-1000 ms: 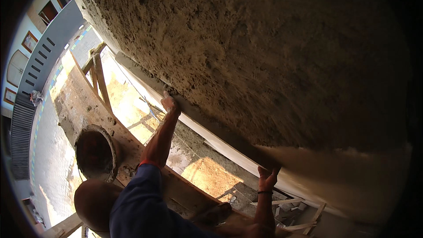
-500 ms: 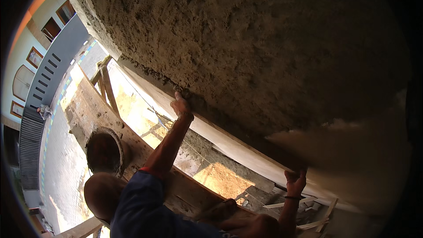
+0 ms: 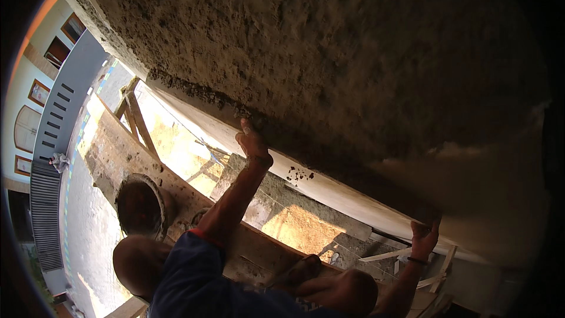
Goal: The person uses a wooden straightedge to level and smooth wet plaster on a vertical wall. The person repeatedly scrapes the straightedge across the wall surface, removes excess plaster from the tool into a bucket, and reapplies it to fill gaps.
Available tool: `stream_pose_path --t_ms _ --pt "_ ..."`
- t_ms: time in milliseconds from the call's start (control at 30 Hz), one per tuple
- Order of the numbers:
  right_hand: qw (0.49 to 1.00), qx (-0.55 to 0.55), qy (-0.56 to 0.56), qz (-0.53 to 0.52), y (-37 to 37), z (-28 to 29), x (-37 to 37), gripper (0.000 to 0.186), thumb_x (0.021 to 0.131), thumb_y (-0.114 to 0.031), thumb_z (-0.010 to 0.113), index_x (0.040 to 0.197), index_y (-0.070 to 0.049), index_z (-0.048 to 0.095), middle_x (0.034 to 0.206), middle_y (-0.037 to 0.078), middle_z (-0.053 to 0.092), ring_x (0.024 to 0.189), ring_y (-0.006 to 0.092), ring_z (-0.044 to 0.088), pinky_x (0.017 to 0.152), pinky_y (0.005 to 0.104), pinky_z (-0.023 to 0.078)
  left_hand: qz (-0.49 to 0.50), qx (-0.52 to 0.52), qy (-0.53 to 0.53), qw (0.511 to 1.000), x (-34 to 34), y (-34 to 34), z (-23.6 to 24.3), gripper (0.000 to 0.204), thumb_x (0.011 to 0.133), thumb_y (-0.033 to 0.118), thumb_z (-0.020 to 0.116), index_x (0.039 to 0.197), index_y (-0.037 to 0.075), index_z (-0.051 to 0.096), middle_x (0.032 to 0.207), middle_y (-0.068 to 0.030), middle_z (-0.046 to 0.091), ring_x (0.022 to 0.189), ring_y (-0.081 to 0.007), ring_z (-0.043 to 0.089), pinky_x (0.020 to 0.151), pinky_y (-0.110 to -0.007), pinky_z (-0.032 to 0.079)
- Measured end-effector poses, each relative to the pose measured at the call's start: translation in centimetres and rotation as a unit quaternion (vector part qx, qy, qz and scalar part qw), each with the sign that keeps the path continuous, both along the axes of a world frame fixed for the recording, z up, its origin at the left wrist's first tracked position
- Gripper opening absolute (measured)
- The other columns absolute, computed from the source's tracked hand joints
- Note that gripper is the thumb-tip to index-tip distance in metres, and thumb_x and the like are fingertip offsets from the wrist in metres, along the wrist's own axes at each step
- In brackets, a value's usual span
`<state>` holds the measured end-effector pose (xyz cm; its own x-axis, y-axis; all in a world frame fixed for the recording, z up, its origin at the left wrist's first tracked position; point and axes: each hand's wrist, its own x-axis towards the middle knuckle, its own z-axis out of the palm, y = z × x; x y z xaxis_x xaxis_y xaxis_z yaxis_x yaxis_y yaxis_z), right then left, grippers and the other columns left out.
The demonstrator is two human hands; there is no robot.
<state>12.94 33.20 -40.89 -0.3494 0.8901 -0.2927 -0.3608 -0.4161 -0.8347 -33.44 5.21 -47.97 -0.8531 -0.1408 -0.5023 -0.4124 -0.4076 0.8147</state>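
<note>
Rough grey wall (image 3: 318, 41) fills twelve o'clock. Left hand (image 3: 253, 144), central, and right hand (image 3: 425, 238), at four, grip a long grey-brown straight board (image 3: 376, 190) against it; dark crumbs (image 3: 300, 174) newly fall toward five, probably scraped loose.

House (image 3: 23, 79): pale front at far left, orange edging (image 3: 36, 23) above, several brown-framed windows (image 3: 39, 92) (all bent along the lens rim) and an arched pale panel (image 3: 27, 129).
Grey wall (image 3: 79, 68): before the house, pierced by a row of dark slots.
Ribbed panel (image 3: 46, 212): dark, upright bars, continuing the wall's line.
Paving (image 3: 88, 218): pale, glaring in sun.
Sandy ground (image 3: 300, 227): golden where sunlit, edged by shadow.
</note>
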Motion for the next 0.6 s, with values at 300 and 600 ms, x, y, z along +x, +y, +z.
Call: stream_pose_path --t_ms 300,600 --pt "0.997 0.051 0.036 -0.045 -0.1 7.7 2.5 0.032 0.088 -0.027 0.052 0.115 -0.008 0.051 0.11 0.008 0.058 0.097 0.0206 0.057 0.075 0.036 0.05 -0.126 0.13 0.029 0.983 4.9 0.0 9.1 0.051 0.095 0.04 0.032 0.124 -0.001 0.041 0.118 -0.0158 0.05 0.101 -0.0265 0.056 0.081 -0.039 0.05" --pt "0.985 0.146 -0.067 -0.061 -3.1 12.9 5.3 0.034 0.09 -0.025 0.05 0.121 -0.011 0.049 0.114 0.006 0.056 0.1 0.0184 0.056 0.075 0.0321 0.05 -0.025 0.14 -0.065 0.988 8.7 -1.4 10.4 0.05 0.093 0.042 0.037 0.121 0.001 0.045 0.113 -0.0115 0.053 0.098 -0.0211 0.056 0.079 -0.033 0.048"
